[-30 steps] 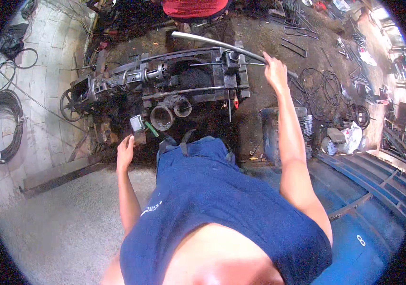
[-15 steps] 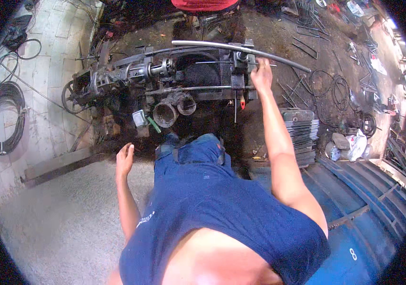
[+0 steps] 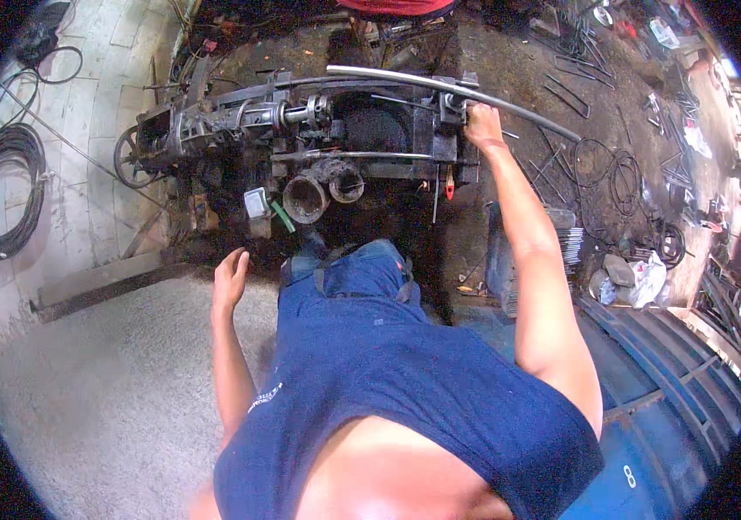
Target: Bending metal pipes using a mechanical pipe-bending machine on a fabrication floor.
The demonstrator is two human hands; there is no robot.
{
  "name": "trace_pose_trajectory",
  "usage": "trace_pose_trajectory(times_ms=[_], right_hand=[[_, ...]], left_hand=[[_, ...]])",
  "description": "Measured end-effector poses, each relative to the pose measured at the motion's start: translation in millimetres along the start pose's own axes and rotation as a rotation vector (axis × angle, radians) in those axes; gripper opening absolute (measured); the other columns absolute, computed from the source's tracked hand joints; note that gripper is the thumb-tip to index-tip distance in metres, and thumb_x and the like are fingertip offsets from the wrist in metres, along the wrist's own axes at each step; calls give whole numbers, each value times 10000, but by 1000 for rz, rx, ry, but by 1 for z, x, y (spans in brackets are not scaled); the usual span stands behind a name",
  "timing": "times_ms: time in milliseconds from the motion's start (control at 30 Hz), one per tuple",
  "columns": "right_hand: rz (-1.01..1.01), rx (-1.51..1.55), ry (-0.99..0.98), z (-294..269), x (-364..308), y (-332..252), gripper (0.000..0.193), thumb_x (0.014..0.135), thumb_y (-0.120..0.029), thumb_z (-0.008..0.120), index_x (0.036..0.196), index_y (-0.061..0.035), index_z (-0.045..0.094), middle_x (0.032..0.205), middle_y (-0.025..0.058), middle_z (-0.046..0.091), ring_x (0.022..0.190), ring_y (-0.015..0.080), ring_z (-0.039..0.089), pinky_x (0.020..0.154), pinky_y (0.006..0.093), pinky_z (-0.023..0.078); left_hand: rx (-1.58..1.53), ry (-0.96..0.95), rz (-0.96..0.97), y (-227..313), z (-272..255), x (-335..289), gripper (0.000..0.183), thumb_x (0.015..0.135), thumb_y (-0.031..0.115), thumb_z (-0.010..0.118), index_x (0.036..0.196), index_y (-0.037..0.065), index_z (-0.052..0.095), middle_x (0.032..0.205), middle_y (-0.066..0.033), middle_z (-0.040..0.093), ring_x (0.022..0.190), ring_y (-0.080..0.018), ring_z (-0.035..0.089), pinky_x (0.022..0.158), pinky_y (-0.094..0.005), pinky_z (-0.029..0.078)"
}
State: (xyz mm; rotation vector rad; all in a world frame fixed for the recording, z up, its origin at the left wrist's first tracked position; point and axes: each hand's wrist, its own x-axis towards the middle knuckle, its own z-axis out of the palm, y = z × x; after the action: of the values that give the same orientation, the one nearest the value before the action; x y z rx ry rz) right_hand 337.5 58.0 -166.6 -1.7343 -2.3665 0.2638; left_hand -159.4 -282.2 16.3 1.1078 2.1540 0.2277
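A dark, greasy lathe-like machine (image 3: 253, 121) stretches across in front of me. My right hand (image 3: 483, 126) is closed in a fist at the block (image 3: 434, 130) on the machine's right end. What its fingers grip is hidden. A thin metal rod (image 3: 401, 100) slants toward that block, and a thin rod end shows just right of the fist. Just beyond the hand, a long, slightly bent grey pipe (image 3: 457, 88) lies over the machine. My left hand (image 3: 230, 277) hangs at my left side, fingers loosely stretched, holding nothing.
Below the machine are two round metal cylinders (image 3: 306, 199), a small pale box (image 3: 256, 203) and a green strip (image 3: 283, 217). A stack of metal pieces (image 3: 565, 247) stands by my right forearm. Coiled wire (image 3: 4, 191) lies left. A person in red (image 3: 396, 7) is at the far edge.
My right hand has turned into a tighter fist at the block. The thin rod, level before, now slants down to the right. My left hand stays at my side.
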Motion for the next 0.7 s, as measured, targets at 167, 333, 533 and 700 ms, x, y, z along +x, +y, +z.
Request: trace_pose_trajectory(times_ms=[167,333,533,700], right_hand=[[-86,-34,162,-6,3,-5,114,716,-39,588,800,-32,665,852,200,661,852,386,644,727,475,524],[-64,-69,135,-14,2,2,143,770,-50,527,818,-36,661,867,199,657,834,389,642,679,477,526],[41,-310,-73,-35,-12,17,150,779,-108,544,814,-78,686,919,142,674,864,331,658,704,462,517],[11,-425,15,-50,-68,64,126,761,-110,552,780,-80,673,917,86,655,932,276,615,810,449,450]], left_hand=[[4,28,51,-15,4,6,452,951,320,531,1200,-54,580,1129,-213,646,1057,-278,632,914,-347,474],[30,19,48,-7,-1,4,454,950,321,530,1199,-55,581,1155,-223,632,1074,-297,622,931,-350,466],[38,31,90,-14,3,7,465,946,330,526,1187,-63,584,1154,-237,625,1095,-321,606,948,-367,452],[13,1,111,-20,6,10,469,944,335,529,1176,-70,584,1129,-234,636,1057,-319,625,919,-365,469]])
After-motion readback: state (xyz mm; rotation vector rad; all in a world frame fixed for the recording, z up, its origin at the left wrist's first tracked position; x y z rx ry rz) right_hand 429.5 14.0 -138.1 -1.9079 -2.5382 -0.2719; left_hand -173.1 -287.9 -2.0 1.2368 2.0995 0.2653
